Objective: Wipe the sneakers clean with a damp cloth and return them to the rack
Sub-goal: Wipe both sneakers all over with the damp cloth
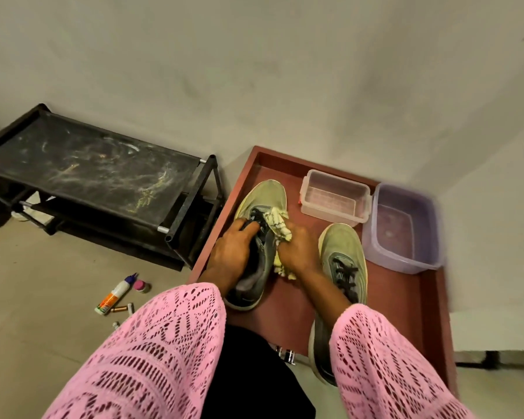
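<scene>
Wiping step in progress, judging by the grip; left hand [235, 252] closed around the left sneaker [256, 237], fingers in its opening, steadying it on the red tray [406, 294]; right hand [294, 252] clenched on the damp cloth [277, 222], pressing it against the laces; second sneaker [341, 261] lying at 3 o'clock, untouched; tubs of water at 1 o'clock; rack [88, 167] waiting at 9 o'clock; next probably calling for turning the shoe to reach the sole edge.

Both arms reach forward in pink lace sleeves. The left hand [235, 246] curls its fingers [248, 227] in a grip; the right hand [297, 252] is closed in a fist beside it.
</scene>
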